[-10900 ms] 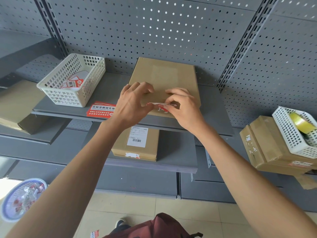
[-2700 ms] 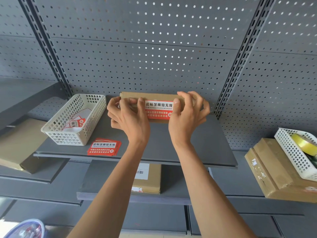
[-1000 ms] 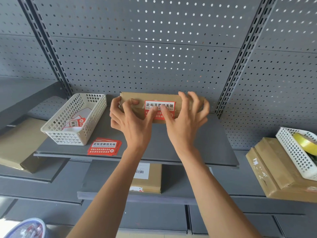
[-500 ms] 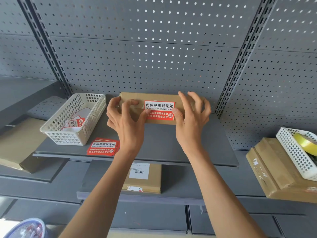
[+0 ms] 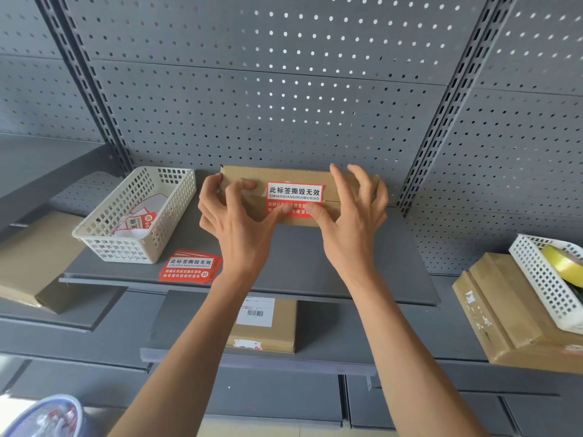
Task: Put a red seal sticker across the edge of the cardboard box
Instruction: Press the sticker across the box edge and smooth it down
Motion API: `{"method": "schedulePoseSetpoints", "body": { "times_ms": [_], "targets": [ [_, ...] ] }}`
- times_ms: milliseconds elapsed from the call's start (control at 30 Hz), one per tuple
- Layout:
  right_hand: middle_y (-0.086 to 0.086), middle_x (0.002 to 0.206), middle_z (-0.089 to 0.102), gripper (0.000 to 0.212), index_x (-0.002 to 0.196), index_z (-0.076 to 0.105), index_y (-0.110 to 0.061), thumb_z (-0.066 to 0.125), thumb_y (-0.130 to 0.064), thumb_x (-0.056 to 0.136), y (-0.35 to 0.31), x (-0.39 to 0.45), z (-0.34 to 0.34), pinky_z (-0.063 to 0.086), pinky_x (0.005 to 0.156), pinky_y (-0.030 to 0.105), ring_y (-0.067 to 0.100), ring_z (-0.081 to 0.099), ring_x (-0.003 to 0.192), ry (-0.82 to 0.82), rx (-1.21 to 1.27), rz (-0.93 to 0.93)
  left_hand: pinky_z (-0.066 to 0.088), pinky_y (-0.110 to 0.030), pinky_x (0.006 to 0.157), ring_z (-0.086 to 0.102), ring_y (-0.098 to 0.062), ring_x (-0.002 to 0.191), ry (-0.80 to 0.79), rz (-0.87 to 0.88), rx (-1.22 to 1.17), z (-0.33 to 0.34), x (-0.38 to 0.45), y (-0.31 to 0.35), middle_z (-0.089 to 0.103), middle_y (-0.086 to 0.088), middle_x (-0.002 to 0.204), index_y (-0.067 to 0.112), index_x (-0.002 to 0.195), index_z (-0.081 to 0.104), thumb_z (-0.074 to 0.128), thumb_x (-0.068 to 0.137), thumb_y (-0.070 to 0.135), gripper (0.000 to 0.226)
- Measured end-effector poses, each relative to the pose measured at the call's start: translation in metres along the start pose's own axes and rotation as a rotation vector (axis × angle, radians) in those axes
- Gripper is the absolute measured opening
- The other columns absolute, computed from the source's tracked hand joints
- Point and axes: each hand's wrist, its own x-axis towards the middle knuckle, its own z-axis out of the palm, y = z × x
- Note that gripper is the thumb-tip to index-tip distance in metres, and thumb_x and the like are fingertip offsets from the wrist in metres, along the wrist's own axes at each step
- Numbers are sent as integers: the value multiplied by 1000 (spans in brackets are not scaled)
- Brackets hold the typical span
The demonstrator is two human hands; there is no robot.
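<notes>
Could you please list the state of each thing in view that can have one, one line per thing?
Cardboard box: closed, standing on its edge on the shelf.
Red seal sticker: stuck across the box seam.
Left hand: open, thumb pressing the sticker.
Right hand: open, thumb pressing the sticker.
White basket: upright, holding stickers.
Spare stickers: stacked flat on the shelf.
</notes>
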Motion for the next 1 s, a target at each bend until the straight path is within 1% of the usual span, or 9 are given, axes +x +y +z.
{"method": "schedulePoseSetpoints", "body": {
  "times_ms": [167,267,400,500,567,667,833,900,1000],
  "targets": [
    [-5,155,34,62,147,47,-34,70,-42,90,4,2,-2,31,103,58,36,21,145,-31,14,2,18,-35,109,22,-15,141,-25,6,-26,-4,2,-4,29,-2,148,29,113,59,85,70,50,55],
    [-4,156,33,57,148,46,-33,64,-36,95,4,3,-4,32,101,60,38,20,145,-42,29,1,20,-41,111,20,-7,138,-27,11,-37,-6,3,-5,29,1,147,31,114,60,84,75,45,48],
    [-5,159,30,52,149,44,-32,48,-40,98,-3,2,-7,29,106,60,36,14,150,-51,65,39,22,-49,112,23,-17,142,-18,17,-45,-6,1,-5,29,-2,149,29,116,60,80,81,40,42],
    [-7,160,25,75,150,40,-35,62,-66,86,-10,1,-8,29,108,58,35,10,152,-82,23,54,22,-43,112,22,-16,142,-21,14,-30,-6,-1,-2,28,-2,149,28,116,58,79,78,53,50],
    [-6,162,21,91,153,34,-34,69,-72,77,-11,0,-9,28,110,57,37,6,152,-113,-8,34,20,-38,110,21,-14,142,-29,13,-10,-5,0,0,26,-2,150,28,117,57,81,71,62,62],
    [-2,162,21,93,154,34,-30,72,-67,78,-5,1,-8,24,116,55,40,7,150,-120,7,-2,18,-37,109,20,-15,142,-50,33,19,-5,1,-2,25,-3,151,27,119,55,84,66,62,69],
    [-3,160,22,82,154,36,-31,74,-52,84,2,3,-7,22,121,53,36,5,150,-139,80,-8,15,-32,106,21,-14,141,-59,39,29,-6,2,-6,26,-5,150,27,119,56,86,67,55,66],
    [-5,160,22,80,153,37,-32,76,-45,85,4,4,-9,20,121,46,32,3,151,-153,107,-10,14,-31,106,22,-15,141,-73,36,15,-8,3,-6,27,-4,149,28,118,57,87,67,52,63],
    [-5,161,23,77,153,39,-30,78,-32,86,5,6,-13,7,114,19,30,3,153,-169,132,-15,16,-31,106,21,-10,140,-99,35,-28,-13,5,-9,28,-1,148,31,116,58,88,70,46,57]
  ]
}}
